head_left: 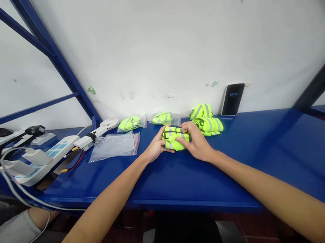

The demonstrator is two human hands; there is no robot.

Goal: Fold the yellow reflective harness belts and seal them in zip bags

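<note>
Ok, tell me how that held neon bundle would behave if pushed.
The neon bundle is probably soft, looking like folded fabric. It may unfold, since its layers seem merely overlapped. Its uneven shape makes rolling unlikely.

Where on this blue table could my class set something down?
Bare: table between phone and right forearm; also the patch between held bundle and front edge. Crowded: left side, with power strip, fan and plastic bags.

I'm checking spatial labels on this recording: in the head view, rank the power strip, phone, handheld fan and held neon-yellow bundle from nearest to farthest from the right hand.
1. Held neon-yellow bundle: touching the right hand.
2. Phone: upright near the wall, right side.
3. Handheld fan: left, toward the wall.
4. Power strip: far left.
</note>
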